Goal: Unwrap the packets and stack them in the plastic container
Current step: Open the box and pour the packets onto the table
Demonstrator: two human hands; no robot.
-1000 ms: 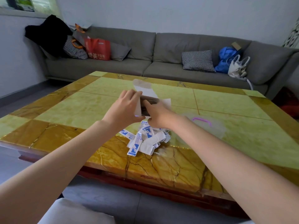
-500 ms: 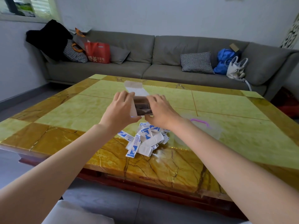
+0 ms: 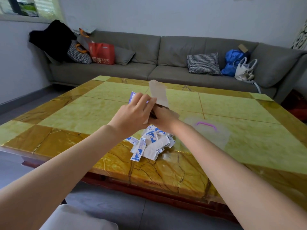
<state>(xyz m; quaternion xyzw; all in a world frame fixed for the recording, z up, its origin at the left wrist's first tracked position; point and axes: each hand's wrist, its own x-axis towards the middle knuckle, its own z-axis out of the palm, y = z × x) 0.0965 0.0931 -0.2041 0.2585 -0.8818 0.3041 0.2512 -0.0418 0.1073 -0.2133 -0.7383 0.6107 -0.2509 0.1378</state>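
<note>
Both my hands are raised over the table, close together, working one packet. My left hand [image 3: 132,113] pinches its blue-and-white wrapper [image 3: 132,96], whose edge sticks out past my fingers. My right hand [image 3: 163,117] is mostly hidden behind the left and holds the pale strip [image 3: 158,93] that stands up from the packet, with a dark patch at its base. Below my hands lies a pile of white and blue packets [image 3: 150,141] near the table's front edge. The clear plastic container [image 3: 214,135] with a purple handle sits on the table right of the pile.
The yellow and brown marble table [image 3: 83,117] has a red wooden base. A grey sofa [image 3: 174,52] behind it carries a red bag, cushions, dark clothes, and blue and white bags. A white cushion [image 3: 74,219] shows at the bottom edge.
My left hand has pulled the wrapper apart to the left, so its blue printed side now shows. The pale strip stands more upright. Pile and container have not moved.
</note>
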